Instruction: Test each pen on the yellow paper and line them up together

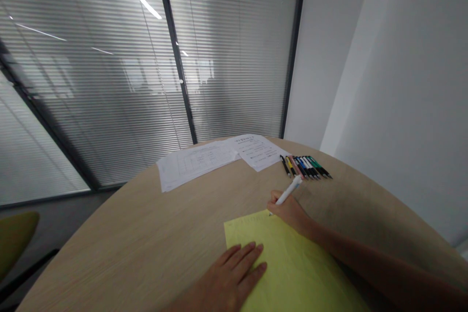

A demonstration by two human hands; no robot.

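1. On my head-camera feed, the hands were apart. The right hand (288, 210) was closed around a white pen (288, 191), and the left hand (230, 278) lay open and flat on a yellow sheet of paper (281, 273), its fingers spread.
2. The pen sat between the right thumb and fingers, tilted, its tip down at the sheet's upper edge. I could not tell whether the tip touched the paper.
3. The yellow sheet lay flat near the near edge of a round wood-grain table (120, 219), partly under both hands, with its lower corner out of frame.
4. I judged the pen light, stiff and slim, best held by the barrel close to the tip, where the fingers had it. Its smooth plastic looked a little slippery.
5. I judged the sheet light and soft, likely to slide on the smooth tabletop unless pressed flat, as the left palm and fingers were doing.
6. Farther across the table lay two printed white sheets (195, 163) and a neat row of colored pens (305, 167). Beyond them stood a glass partition with slatted blinds (109, 83), and an olive chair (12, 239) showed at the left.
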